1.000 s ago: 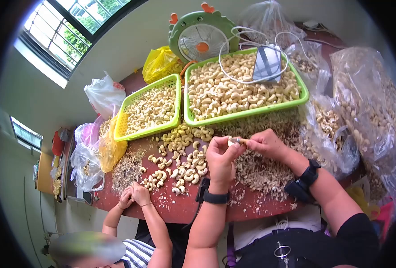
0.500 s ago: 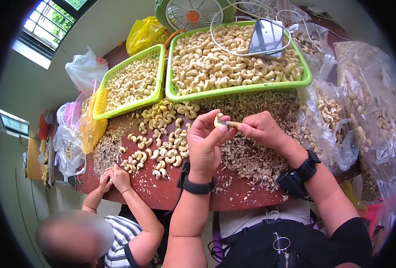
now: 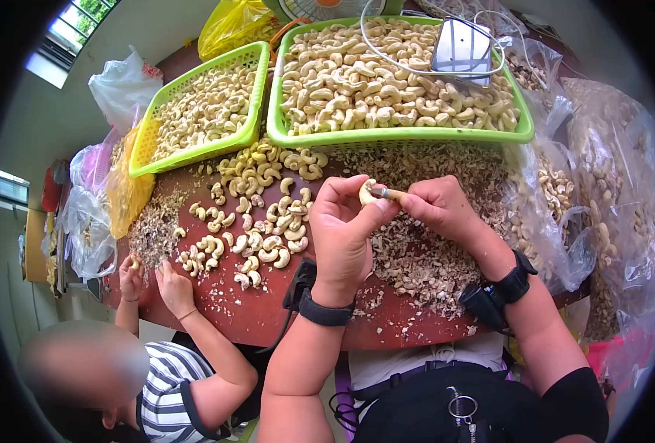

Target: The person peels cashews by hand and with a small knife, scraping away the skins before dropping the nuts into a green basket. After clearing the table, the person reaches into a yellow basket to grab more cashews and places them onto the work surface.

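My left hand (image 3: 347,229) pinches a pale cashew (image 3: 369,193) between thumb and fingers, above the red table (image 3: 298,295). A small knife (image 3: 391,194) with a wooden handle is gripped in my right hand (image 3: 446,210); its metal tip touches the cashew. Beneath my hands lies a heap of brown skin shavings (image 3: 431,258). Loose cashews (image 3: 268,236) are scattered to the left of my left hand.
Two green baskets (image 3: 409,137) (image 3: 202,159) of cashews stand behind, a phone (image 3: 462,50) with a white cable on the larger. Plastic bags (image 3: 601,177) line the right. At the left, another person's hands (image 3: 174,289) are over the table edge.
The other person's hands have moved apart, one now holding a small piece. The view has shifted, so baskets sit higher. The knife tip has moved slightly against the cashew.
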The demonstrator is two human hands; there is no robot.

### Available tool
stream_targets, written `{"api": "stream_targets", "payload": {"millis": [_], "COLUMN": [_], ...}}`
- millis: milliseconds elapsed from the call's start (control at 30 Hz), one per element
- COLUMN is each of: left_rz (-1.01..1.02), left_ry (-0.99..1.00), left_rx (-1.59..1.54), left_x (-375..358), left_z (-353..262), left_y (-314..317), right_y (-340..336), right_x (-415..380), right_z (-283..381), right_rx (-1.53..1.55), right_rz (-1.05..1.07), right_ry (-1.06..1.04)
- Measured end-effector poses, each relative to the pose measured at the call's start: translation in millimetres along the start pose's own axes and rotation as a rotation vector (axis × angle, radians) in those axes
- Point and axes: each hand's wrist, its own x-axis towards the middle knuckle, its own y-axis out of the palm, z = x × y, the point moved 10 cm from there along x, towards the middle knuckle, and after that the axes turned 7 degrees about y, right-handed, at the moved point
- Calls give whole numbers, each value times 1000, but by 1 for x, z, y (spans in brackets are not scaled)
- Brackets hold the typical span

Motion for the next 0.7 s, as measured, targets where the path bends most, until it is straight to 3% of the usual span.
{"api": "stream_targets", "payload": {"millis": [433, 700], "left_rz": [-16, 15], "left_ry": [82, 22], "left_rx": [40, -81], "left_x": [0, -1], "left_z": [0, 0], "left_y": [0, 7], "right_y": [-6, -9], "right_x": [-2, -4], "right_z": [1, 7], "right_rx": [9, 16], "right_rz": [-44, -66], "right_ry": [-26, -52]}}
